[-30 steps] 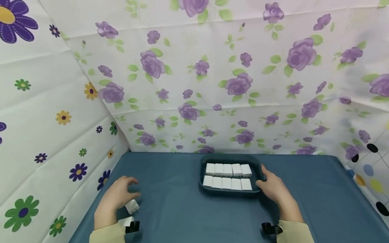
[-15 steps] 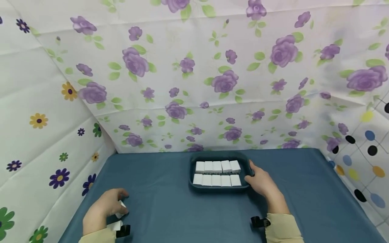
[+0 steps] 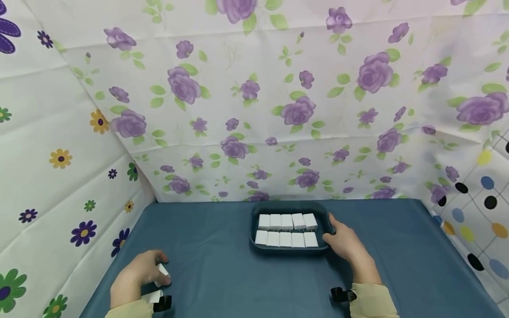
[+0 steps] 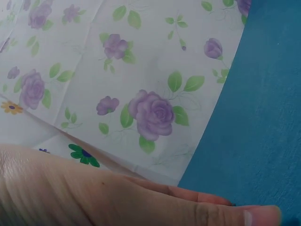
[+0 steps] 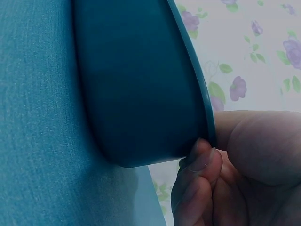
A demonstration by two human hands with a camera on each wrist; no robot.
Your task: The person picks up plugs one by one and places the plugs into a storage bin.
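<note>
My left hand (image 3: 139, 271) is low at the left of the table, thumb and fingers curled round a small white charger plug (image 3: 162, 274). A second white plug (image 3: 153, 296) lies by that wrist, partly covered by the sleeve and strap. In the left wrist view only the thumb side of the left hand (image 4: 141, 197) shows; the plug is hidden. At the right, my right hand (image 3: 347, 240) grips the end of a dark blue tray (image 3: 294, 250). The right wrist view has thumb and fingers (image 5: 200, 165) pinching the tray's rim (image 5: 202, 89). Two rows of white plugs (image 3: 286, 239) sit inside, thin pins showing between the rows.
A blue cloth (image 3: 222, 282) covers the table. Behind it hangs a sheet with purple flowers (image 3: 298, 110), and patterned sheets close off the left (image 3: 59, 198) and right (image 3: 483, 212) sides.
My left hand has come down onto the loose plug and closed its fingers round it. My right hand keeps its grip on the tray. The head view has shifted slightly.
</note>
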